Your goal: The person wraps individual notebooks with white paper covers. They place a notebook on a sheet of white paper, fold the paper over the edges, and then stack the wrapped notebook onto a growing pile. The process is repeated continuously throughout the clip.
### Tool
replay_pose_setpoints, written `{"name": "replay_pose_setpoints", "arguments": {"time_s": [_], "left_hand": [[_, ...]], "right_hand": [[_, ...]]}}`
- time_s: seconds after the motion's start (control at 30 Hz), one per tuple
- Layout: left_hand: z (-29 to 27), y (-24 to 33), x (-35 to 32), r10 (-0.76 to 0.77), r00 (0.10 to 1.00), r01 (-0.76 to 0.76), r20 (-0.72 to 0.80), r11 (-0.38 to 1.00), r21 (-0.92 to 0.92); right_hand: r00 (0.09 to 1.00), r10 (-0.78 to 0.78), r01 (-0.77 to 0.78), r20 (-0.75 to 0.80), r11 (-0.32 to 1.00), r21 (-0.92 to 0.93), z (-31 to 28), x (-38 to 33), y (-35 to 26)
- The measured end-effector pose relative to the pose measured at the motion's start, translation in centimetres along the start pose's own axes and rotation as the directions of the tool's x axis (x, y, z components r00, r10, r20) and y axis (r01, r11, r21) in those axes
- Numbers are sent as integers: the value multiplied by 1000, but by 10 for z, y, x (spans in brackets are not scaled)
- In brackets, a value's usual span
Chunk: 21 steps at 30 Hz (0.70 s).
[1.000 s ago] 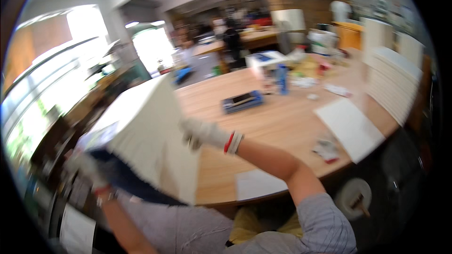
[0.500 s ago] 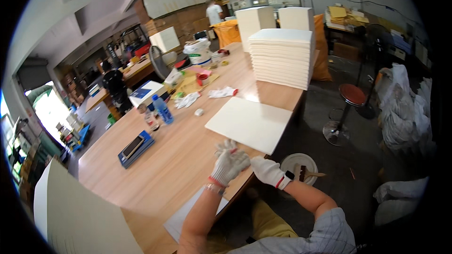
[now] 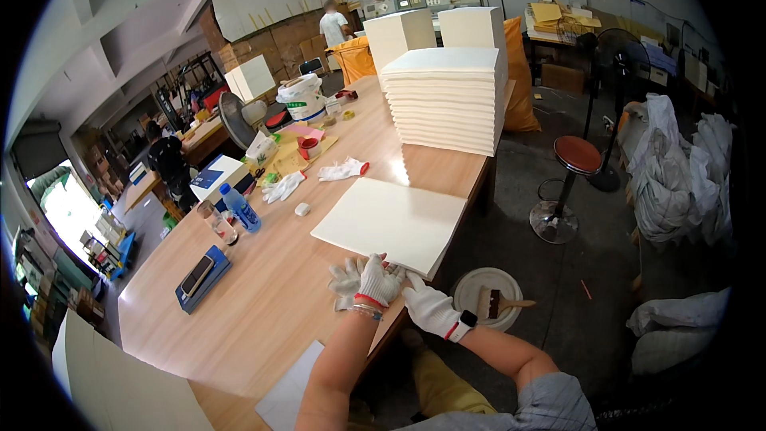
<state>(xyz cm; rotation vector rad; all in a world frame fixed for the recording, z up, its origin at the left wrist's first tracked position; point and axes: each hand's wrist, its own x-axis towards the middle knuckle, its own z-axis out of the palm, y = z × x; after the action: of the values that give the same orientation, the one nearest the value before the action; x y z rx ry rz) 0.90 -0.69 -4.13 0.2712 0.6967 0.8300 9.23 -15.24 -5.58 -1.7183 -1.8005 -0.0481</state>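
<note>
A thin stack of white paper [image 3: 391, 223] lies flat at the table's right edge. My left hand [image 3: 377, 281], in a white knitted glove with a red cuff, bends its fingers onto the stack's near edge. A greyish glove shape [image 3: 345, 282] with spread fingers lies against that hand; whether it is a separate glove I cannot tell. At the stack's near right corner, my right hand [image 3: 431, 309] is gloved too, its fingers closed together on the edge. Their tips are partly hidden.
A tall paper stack [image 3: 443, 104] stands at the far right of the wooden table [image 3: 263, 287]. Bottles [image 3: 241, 209], a phone [image 3: 198, 274], loose gloves [image 3: 343, 169] and a white bucket [image 3: 302, 100] lie leftward and beyond. Below right are a brush [image 3: 511, 303] on a pail [image 3: 471, 279] and a stool [image 3: 576, 156].
Both hands have moved up against the paper stack's near edge, from just short of it. The whole view has shifted a little.
</note>
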Motion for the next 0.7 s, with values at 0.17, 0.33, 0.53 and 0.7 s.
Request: {"name": "replay_pose_setpoints", "arguments": {"time_s": [0.17, 0.33, 0.53, 0.7], "left_hand": [[11, -3, -6, -178, 978, 178, 109, 984, 12], [6, -11, 32, 29, 1000, -30, -1, 999, -24], [33, 23, 37, 160, 987, -162, -26, 970, -183], [-18, 102, -12, 136, 978, -131, 155, 990, -45]], "right_hand": [[971, 193, -182, 142, 980, -83, 8, 1, 4], [983, 122, -107, 139, 988, -111, 17, -5, 18], [954, 187, -169, 233, 981, -96, 19, 2, 22], [982, 189, -165, -21, 900, 404, 20, 26, 46]]}}
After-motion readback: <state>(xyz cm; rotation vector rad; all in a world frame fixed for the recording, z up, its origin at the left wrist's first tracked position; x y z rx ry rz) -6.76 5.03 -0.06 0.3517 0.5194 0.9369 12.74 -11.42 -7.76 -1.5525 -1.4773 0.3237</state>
